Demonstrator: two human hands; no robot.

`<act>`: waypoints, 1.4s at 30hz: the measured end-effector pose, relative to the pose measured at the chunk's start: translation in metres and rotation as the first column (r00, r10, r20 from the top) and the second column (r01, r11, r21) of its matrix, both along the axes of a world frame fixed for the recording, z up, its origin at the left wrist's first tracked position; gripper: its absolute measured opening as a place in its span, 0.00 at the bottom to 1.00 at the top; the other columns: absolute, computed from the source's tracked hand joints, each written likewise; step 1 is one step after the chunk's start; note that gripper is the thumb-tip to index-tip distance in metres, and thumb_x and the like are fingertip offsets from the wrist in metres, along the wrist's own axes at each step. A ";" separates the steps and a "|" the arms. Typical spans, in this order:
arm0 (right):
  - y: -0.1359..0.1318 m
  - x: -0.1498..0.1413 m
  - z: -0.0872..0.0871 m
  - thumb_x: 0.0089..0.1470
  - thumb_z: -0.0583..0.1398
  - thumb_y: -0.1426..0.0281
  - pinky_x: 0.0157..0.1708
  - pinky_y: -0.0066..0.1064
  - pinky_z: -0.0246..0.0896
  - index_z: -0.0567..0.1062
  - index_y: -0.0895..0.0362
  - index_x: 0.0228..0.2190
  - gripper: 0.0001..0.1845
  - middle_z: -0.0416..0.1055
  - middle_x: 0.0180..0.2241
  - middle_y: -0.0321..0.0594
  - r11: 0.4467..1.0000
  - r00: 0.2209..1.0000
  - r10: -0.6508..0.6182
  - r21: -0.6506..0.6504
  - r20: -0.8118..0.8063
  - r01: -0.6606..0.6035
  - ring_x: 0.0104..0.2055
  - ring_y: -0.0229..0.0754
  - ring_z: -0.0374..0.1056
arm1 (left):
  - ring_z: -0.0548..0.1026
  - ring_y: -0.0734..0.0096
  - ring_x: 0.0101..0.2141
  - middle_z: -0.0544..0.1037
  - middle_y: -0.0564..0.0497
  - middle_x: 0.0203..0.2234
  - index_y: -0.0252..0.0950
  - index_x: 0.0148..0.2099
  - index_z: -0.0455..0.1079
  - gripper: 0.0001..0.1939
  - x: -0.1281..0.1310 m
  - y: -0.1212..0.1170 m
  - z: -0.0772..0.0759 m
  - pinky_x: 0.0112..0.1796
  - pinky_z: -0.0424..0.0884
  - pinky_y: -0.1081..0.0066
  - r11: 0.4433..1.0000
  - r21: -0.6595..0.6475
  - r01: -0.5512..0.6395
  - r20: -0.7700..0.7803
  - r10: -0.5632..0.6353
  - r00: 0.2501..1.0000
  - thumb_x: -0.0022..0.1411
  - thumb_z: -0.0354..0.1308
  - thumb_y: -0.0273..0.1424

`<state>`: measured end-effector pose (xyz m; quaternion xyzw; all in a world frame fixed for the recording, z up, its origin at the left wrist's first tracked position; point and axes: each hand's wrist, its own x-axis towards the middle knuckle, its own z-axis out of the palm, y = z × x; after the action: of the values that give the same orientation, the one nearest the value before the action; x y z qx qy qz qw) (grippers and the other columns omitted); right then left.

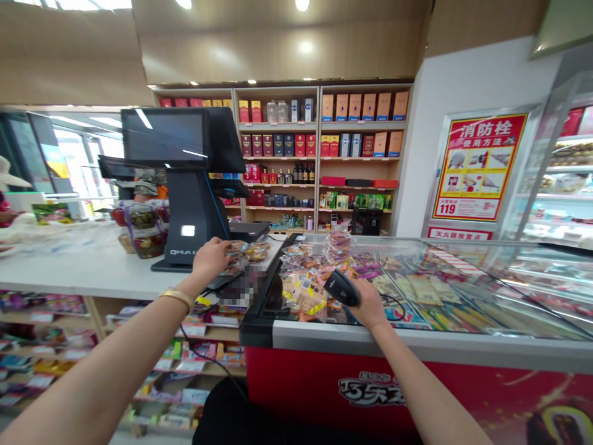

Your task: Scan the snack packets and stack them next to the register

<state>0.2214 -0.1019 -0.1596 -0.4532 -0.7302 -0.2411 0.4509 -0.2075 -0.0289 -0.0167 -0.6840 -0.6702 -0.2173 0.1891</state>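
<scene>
My right hand [368, 304] grips a black handheld barcode scanner [341, 287], its head tilted toward a pile of packaged snacks [306, 293] on the freezer's glass top. A stack of clear snack packets [338, 247] rises behind that pile. To the left, my left hand [214, 258], with a bangle on its wrist, is closed at some clear-wrapped snack packets [237, 252] on the counter, beside the base of a black point-of-sale terminal [185, 216]. Its fingertips are partly hidden. A blurred-out patch covers something just below these packets.
The red chest freezer [324, 377] stands directly in front, with a glass lid over packaged goods. A white counter [69, 266] runs left, bearing bundled jars [141, 225]. A cable [217, 364] hangs by the lower shelves. Boxed bottles [278, 145] line the back shelves.
</scene>
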 end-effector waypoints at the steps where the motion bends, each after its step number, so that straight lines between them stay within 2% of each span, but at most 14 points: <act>1: 0.000 0.000 0.000 0.47 0.59 0.68 0.36 0.35 0.59 0.73 0.58 0.40 0.15 0.70 0.31 0.43 1.000 1.000 -0.003 -0.001 0.000 0.003 0.35 0.47 0.65 | 0.76 0.55 0.43 0.74 0.42 0.48 0.39 0.51 0.75 0.20 0.002 -0.003 0.000 0.42 0.70 0.64 1.000 0.025 0.014 0.000 -0.014 1.000 0.57 0.52 0.31; 4: 0.000 -0.001 0.000 0.47 0.59 0.68 0.35 0.35 0.58 0.73 0.58 0.40 0.16 0.70 0.31 0.43 1.000 1.000 -0.008 -0.003 0.002 0.008 0.34 0.47 0.65 | 0.75 0.55 0.42 0.75 0.43 0.46 0.38 0.47 0.76 0.17 0.011 -0.009 0.005 0.43 0.69 0.63 0.983 0.155 0.097 0.101 -0.113 0.988 0.58 0.52 0.32; 6: 0.000 -0.002 0.001 0.47 0.60 0.67 0.35 0.35 0.58 0.73 0.59 0.40 0.16 0.70 0.31 0.43 1.000 1.000 -0.008 -0.001 0.002 0.008 0.34 0.47 0.64 | 0.75 0.56 0.42 0.76 0.44 0.42 0.37 0.43 0.75 0.14 0.019 -0.012 0.011 0.44 0.69 0.63 0.958 0.250 0.143 0.330 -0.223 0.917 0.56 0.55 0.33; 8: 0.000 -0.002 0.001 0.47 0.60 0.67 0.35 0.34 0.58 0.73 0.59 0.41 0.17 0.69 0.31 0.43 1.000 1.000 -0.007 0.002 0.000 0.007 0.34 0.47 0.64 | 0.75 0.58 0.40 0.77 0.47 0.34 0.36 0.37 0.74 0.09 0.032 -0.014 0.016 0.45 0.69 0.64 0.943 0.289 0.163 0.632 -0.316 0.708 0.51 0.60 0.32; 10: 0.000 -0.002 0.001 0.48 0.60 0.68 0.35 0.34 0.58 0.73 0.58 0.41 0.17 0.69 0.31 0.43 1.000 1.000 -0.007 0.006 -0.002 0.007 0.34 0.46 0.64 | 0.76 0.60 0.35 0.75 0.51 0.25 0.36 0.31 0.72 0.07 0.049 -0.016 0.016 0.42 0.71 0.65 0.942 0.270 0.198 0.821 -0.333 0.463 0.48 0.64 0.32; 14: -0.001 -0.002 0.002 0.49 0.60 0.67 0.35 0.35 0.58 0.73 0.58 0.42 0.16 0.69 0.31 0.43 1.000 1.000 -0.005 0.018 -0.001 0.005 0.34 0.46 0.64 | 0.77 0.66 0.26 0.74 0.53 0.20 0.35 0.30 0.69 0.08 0.092 -0.021 0.000 0.35 0.75 0.65 0.913 0.221 0.343 0.925 -0.307 0.223 0.50 0.64 0.31; 18: 0.000 -0.002 0.002 0.49 0.60 0.67 0.36 0.35 0.58 0.74 0.57 0.41 0.15 0.70 0.31 0.43 1.000 1.000 -0.009 0.023 0.002 0.008 0.34 0.46 0.64 | 0.79 0.69 0.26 0.75 0.52 0.22 0.34 0.29 0.66 0.08 0.132 -0.028 -0.024 0.37 0.78 0.66 0.850 0.205 0.485 0.972 -0.233 -0.001 0.52 0.64 0.27; 24: -0.002 -0.003 0.003 0.47 0.60 0.69 0.37 0.35 0.58 0.74 0.58 0.40 0.16 0.70 0.31 0.43 1.000 1.000 -0.006 0.010 -0.004 0.006 0.35 0.46 0.64 | 0.81 0.66 0.31 0.78 0.49 0.27 0.34 0.33 0.67 0.09 0.163 -0.030 -0.046 0.40 0.79 0.63 0.782 0.206 0.589 0.976 -0.121 -0.180 0.50 0.64 0.21; 30: -0.005 -0.004 0.006 0.48 0.60 0.69 0.37 0.35 0.58 0.75 0.57 0.40 0.15 0.71 0.31 0.43 1.000 1.000 -0.007 0.005 -0.008 0.007 0.35 0.46 0.65 | 0.80 0.65 0.37 0.79 0.49 0.33 0.36 0.34 0.68 0.11 0.168 -0.021 -0.051 0.43 0.79 0.62 0.792 0.283 0.541 0.958 -0.211 -0.192 0.48 0.62 0.20; 33: -0.005 -0.004 0.006 0.48 0.60 0.68 0.37 0.35 0.58 0.75 0.57 0.39 0.14 0.70 0.31 0.43 1.000 1.000 -0.009 0.003 -0.015 0.009 0.35 0.46 0.65 | 0.78 0.61 0.43 0.78 0.46 0.38 0.34 0.31 0.71 0.04 0.163 -0.020 -0.048 0.45 0.77 0.61 0.795 0.346 0.499 0.937 -0.323 -0.134 0.50 0.61 0.27; 35: -0.004 -0.004 0.006 0.49 0.60 0.68 0.37 0.35 0.58 0.75 0.57 0.39 0.14 0.70 0.31 0.43 1.000 1.000 -0.009 0.004 -0.019 0.009 0.35 0.46 0.65 | 0.74 0.56 0.49 0.76 0.44 0.44 0.34 0.29 0.73 0.05 0.158 -0.021 -0.045 0.45 0.76 0.61 0.796 0.373 0.477 0.919 -0.386 -0.076 0.48 0.63 0.30; 37: -0.004 -0.004 0.005 0.49 0.59 0.68 0.38 0.35 0.58 0.75 0.58 0.40 0.14 0.70 0.31 0.43 1.000 1.000 -0.007 0.006 -0.020 0.007 0.35 0.46 0.64 | 0.71 0.53 0.53 0.72 0.44 0.52 0.35 0.28 0.74 0.06 0.154 -0.023 -0.043 0.44 0.76 0.63 0.785 0.395 0.477 0.888 -0.459 0.020 0.44 0.65 0.30; 39: -0.003 -0.004 0.005 0.49 0.59 0.67 0.37 0.35 0.58 0.75 0.58 0.40 0.15 0.70 0.31 0.43 1.000 1.000 -0.004 0.009 -0.019 0.005 0.35 0.46 0.64 | 0.70 0.53 0.54 0.68 0.44 0.56 0.37 0.32 0.76 0.09 0.152 -0.024 -0.044 0.43 0.76 0.63 0.756 0.414 0.507 0.805 -0.564 0.183 0.44 0.65 0.29; 42: -0.003 -0.004 0.005 0.49 0.59 0.67 0.37 0.35 0.58 0.75 0.58 0.40 0.15 0.70 0.30 0.42 1.000 1.000 -0.001 0.016 -0.018 0.001 0.34 0.46 0.64 | 0.72 0.58 0.51 0.68 0.42 0.52 0.38 0.43 0.74 0.15 0.154 -0.025 -0.051 0.42 0.76 0.63 0.707 0.435 0.557 0.632 -0.681 0.371 0.50 0.60 0.28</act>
<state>0.2178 -0.1047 -0.1550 -0.4521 -0.7239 -0.2433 0.4609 -0.0533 -0.0538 -0.0673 -0.7110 -0.3588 -0.5848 -0.1540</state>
